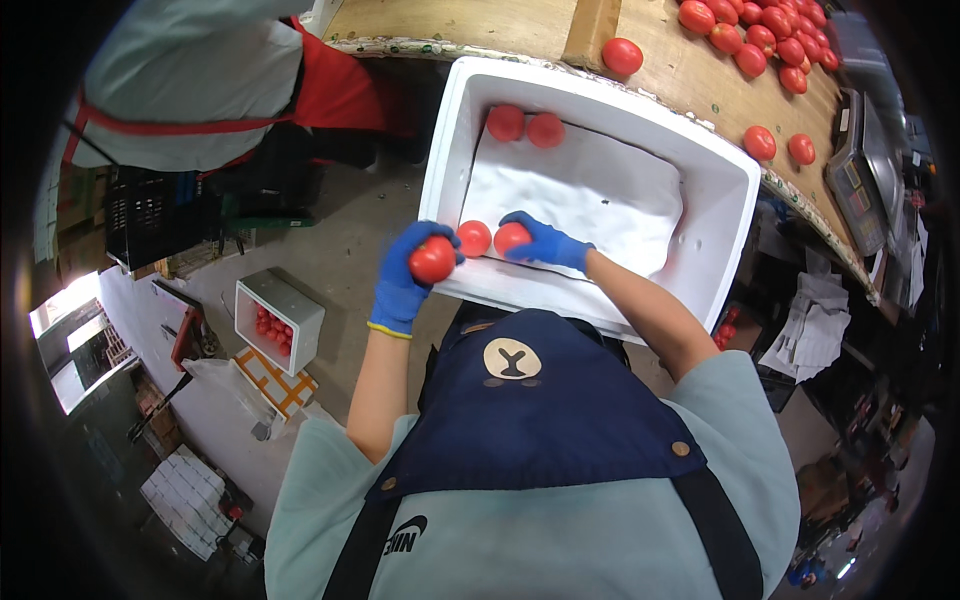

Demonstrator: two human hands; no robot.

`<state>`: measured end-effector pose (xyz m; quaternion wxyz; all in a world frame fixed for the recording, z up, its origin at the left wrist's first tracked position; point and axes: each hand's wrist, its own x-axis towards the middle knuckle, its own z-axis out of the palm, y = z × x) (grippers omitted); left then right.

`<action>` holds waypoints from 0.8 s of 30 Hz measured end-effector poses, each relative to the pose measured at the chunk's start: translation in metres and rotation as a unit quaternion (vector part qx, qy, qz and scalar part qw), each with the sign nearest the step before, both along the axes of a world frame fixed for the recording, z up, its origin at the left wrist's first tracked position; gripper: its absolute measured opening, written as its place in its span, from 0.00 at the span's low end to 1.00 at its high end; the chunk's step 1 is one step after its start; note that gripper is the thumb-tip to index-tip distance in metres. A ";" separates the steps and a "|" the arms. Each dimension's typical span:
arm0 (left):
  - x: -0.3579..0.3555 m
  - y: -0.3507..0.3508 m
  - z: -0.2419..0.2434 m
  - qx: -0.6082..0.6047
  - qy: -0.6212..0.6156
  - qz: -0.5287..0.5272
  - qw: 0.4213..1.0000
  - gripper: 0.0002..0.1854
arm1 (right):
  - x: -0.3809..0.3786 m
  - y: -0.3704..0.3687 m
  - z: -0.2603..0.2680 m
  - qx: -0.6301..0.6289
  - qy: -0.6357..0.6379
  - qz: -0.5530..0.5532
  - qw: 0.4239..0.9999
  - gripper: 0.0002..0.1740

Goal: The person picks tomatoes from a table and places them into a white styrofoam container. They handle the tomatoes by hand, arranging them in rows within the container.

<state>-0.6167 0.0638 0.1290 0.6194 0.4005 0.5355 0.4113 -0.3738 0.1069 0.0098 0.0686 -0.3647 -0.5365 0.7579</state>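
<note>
My left hand (pixel 409 262), in a blue knit glove, is closed around a red tomato (pixel 432 259) at the near left corner of a white foam box (pixel 592 81). Inside the box, my right hand (pixel 540 241), gloved alike, has its fingers on another tomato (pixel 512 240). Just left of that one lies a third tomato (pixel 474 238). Two more tomatoes (pixel 526 127) sit side by side at the far left corner. A white sheet (pixel 585 187) lines the box floor.
Beyond the box, a wooden table (pixel 495 22) bears a heap of tomatoes (pixel 776 34), a few loose ones and a scale (pixel 855 180). A person in a red-edged apron (pixel 337 90) stands at left. A smaller foam box (pixel 300 315) of tomatoes is lower left.
</note>
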 end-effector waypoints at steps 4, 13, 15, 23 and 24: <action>0.029 -0.003 0.007 -0.077 -0.015 -0.057 0.995 0.26 | 0.005 0.004 0.039 -0.435 0.142 -0.140 0.878 0.30; 0.012 -0.032 -0.001 -0.222 -0.436 0.018 0.872 0.37 | -0.025 0.022 0.018 0.258 -0.075 -0.032 0.963 0.14; -0.002 -0.038 -0.004 -0.184 -0.591 0.039 0.784 0.37 | -0.041 0.019 -0.001 0.388 -0.020 0.093 0.917 0.29; -0.020 -0.034 0.008 -0.181 -0.486 0.112 0.848 0.39 | -0.047 0.014 -0.023 -0.337 0.122 -0.161 0.919 0.31; -0.018 -0.031 0.010 -0.190 -0.483 0.087 0.851 0.39 | -0.035 0.018 -0.016 -0.473 0.197 -0.144 0.847 0.31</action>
